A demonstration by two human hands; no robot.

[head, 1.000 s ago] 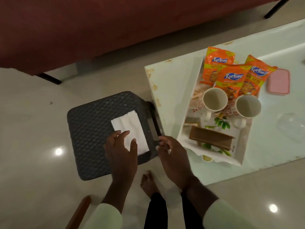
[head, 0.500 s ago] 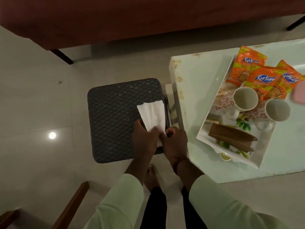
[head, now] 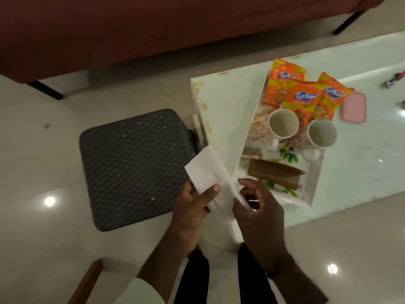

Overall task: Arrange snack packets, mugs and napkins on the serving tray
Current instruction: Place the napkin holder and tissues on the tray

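A white folded napkin (head: 207,170) is held in the air between the stool and the tray. My left hand (head: 194,207) grips its lower left part with the thumb on top. My right hand (head: 257,207) pinches its lower right edge. The white serving tray (head: 251,137) with a floral print lies on the table to the right. On it lie three orange snack packets (head: 303,95) at the far end, two white mugs (head: 283,125) (head: 322,133) in the middle, and a brown wooden holder (head: 274,172) near my right hand.
A dark woven stool (head: 133,167) stands on the tiled floor to the left of the glass-topped table (head: 223,106). A pink lidded box (head: 354,108) lies on the table beyond the tray. A red sofa (head: 153,29) fills the back. My legs are below.
The napkin lay flat on the stool with my left hand on it; both hands have since picked it up and carried it right, off the stool toward the tray.
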